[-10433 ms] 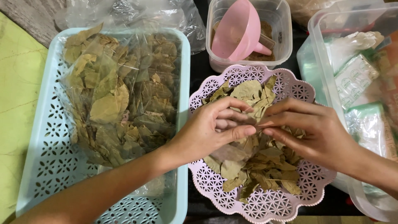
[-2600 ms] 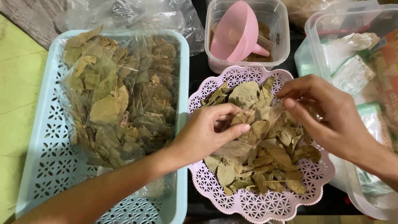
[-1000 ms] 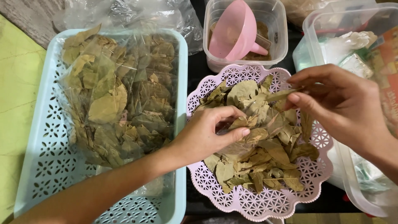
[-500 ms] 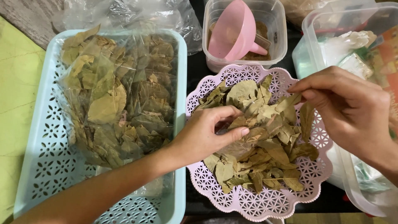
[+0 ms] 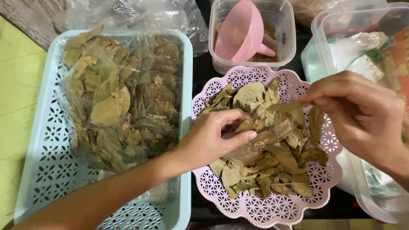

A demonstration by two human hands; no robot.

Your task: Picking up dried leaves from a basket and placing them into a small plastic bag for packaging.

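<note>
Hands work over a lilac lattice basket heaped with dried bay leaves at the centre of a dark table. The left hand, thumb and fingers curled narrow, pinches a small clear bag partly filled with leaves, while the right hand pinches a single leaf just above the pile, near the bag's mouth. To the left sits a pale blue tray of bagged leaves; behind, a clear tub holds a pink funnel.
</note>
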